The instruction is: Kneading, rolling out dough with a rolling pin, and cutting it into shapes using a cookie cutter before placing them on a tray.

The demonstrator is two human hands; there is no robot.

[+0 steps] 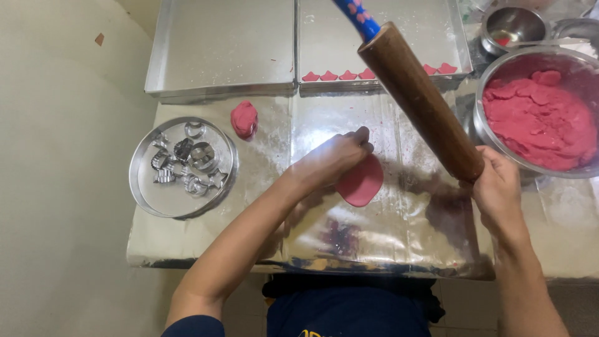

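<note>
My left hand [331, 159] lies palm down with its fingers [360, 138] bent loosely and pressed onto the top edge of a flattened pink dough disc [360, 183], which spreads out just beneath and to the right of my fingertips on the foil-covered table [405, 237]. I am not gripping the disc, only touching it from above. My right hand [499, 187] is clenched around the lower end of a brown wooden rolling pin [419, 100], held tilted in the air so that it slants up and away from my fingers toward the far trays; its far handle is blue with pink marks. Just right of my right fingers stands a large steel bowl [483, 125] full of pink dough [540, 118]. Beyond my left fingertips a small pink dough lump [244, 118] sits on the foil, and farther left of them is a round steel tray [143, 187] holding metal cookie cutters [193, 159]. Past the pin, a flat baking tray [380, 37] carries a row of small pink cut shapes [340, 75] along its near edge, with a second baking tray [218, 43] beside it.
</note>
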